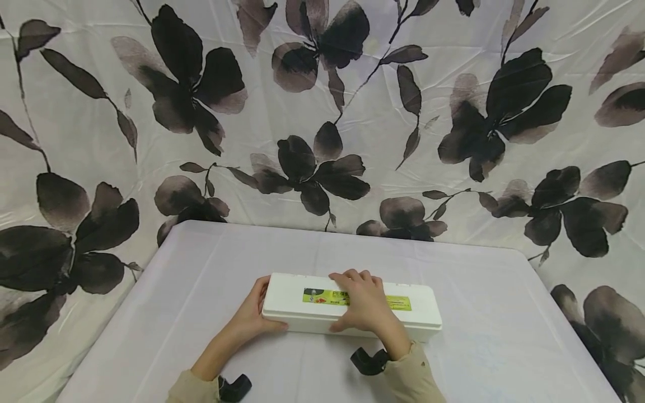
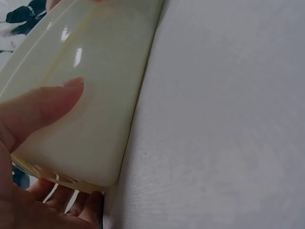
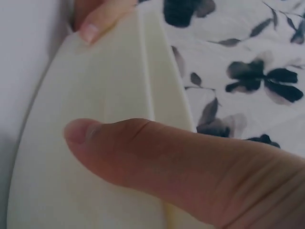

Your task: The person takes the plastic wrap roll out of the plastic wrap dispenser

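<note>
Floral cloth: hangs behind the box, white with large dark flowers, leaves and thin stems (image 1: 307,168).
White tabletop: spreads beneath the box and out past it on every side, its far edge meeting the floral cloth (image 1: 504,336).
Box: a long white carton (image 1: 314,314) lying flat on the white tabletop, its long side running left to right, a seam along the near side just below its top.
Sleeves: beige, both in front of the box, the left sleeve (image 1: 194,389) off its left end, the right sleeve (image 1: 413,375) near its right end.
Right hand: lies across the middle of the box's top (image 1: 365,302), gripping it across the width, fingers over toward the far edge and thumb against the near side.
Left hand: holds the box's left end (image 1: 252,316), fingers bent round that end, thumb pressed along the near side.
Label: a yellow-green strip on the box's top (image 1: 318,296), the letters PE readable, its middle hidden by the right hand.
Black wrist pieces: both in front of the box, one at the left wrist (image 1: 235,388), another at the right wrist (image 1: 369,361).
</note>
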The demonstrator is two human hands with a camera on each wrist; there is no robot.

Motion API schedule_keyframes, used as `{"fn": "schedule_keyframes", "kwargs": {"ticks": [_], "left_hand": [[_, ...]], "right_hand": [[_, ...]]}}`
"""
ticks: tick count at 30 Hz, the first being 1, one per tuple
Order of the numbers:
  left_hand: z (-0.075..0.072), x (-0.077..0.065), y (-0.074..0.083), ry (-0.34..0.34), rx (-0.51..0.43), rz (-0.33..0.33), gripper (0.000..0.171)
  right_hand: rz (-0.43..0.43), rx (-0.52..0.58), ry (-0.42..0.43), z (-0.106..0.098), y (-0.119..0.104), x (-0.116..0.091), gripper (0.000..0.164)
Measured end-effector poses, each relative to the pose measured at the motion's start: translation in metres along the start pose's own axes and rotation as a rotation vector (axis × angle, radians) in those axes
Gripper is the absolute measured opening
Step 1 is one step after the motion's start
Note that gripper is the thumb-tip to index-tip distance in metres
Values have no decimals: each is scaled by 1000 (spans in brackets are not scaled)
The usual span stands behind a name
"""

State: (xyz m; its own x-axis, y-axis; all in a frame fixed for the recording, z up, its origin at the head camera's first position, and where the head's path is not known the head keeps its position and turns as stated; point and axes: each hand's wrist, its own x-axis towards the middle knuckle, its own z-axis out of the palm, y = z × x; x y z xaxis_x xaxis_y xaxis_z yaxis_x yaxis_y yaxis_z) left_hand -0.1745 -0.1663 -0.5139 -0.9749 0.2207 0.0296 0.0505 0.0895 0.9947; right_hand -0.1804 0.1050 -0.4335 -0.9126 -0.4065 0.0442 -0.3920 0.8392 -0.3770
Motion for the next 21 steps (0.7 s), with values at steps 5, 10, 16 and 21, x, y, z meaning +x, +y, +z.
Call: {"fn": "schedule_keyframes", "kwargs": {"ticks": [5, 10, 16, 21], "left_hand": [[1, 2, 0, -8, 53, 15, 110], [0, 3, -2, -9, 93, 41, 111], [0, 5, -2, -5, 104, -1, 113], [0, 4, 1, 9, 133, -4, 116]], "right_hand": [[-31, -84, 6, 4, -5, 3, 101], [-70, -160, 15, 10, -11, 7, 103], [-76, -189, 32, 14, -12, 10, 102], [-64, -171, 53, 15, -12, 11, 100]]}}
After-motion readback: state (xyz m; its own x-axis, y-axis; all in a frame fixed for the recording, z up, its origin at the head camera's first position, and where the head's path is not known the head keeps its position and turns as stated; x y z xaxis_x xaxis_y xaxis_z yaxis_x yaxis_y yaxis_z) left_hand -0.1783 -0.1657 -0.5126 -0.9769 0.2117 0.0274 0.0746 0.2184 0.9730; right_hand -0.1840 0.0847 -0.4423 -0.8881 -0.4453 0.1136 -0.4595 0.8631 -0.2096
